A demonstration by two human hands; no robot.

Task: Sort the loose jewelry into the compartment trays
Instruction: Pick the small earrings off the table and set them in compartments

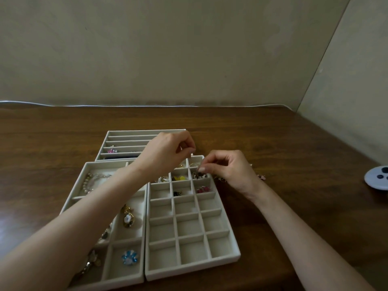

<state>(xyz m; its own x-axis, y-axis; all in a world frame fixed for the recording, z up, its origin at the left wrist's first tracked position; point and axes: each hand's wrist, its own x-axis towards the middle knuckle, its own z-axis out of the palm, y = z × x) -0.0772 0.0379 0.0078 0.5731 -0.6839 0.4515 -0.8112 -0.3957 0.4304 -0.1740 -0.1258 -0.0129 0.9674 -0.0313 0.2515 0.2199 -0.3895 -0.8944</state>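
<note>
Metal and small, the dark-and-white jewelry piece (199, 175) looks light, stiff and easy to fumble, so a fingertip pinch on its edges seems safest. It sits in a far right-column compartment of the grid tray (189, 270), pinched by the right hand (228, 171). The left hand (168, 150) hovers over the tray's far edge with its fingertips together; I cannot tell whether they hold anything.

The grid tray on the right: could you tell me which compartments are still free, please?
The near rows of the grid tray are bare, up to the black piece and pink piece. The far end is crowded: the left hand hovers, the right hand pinches a dark piece.
</note>
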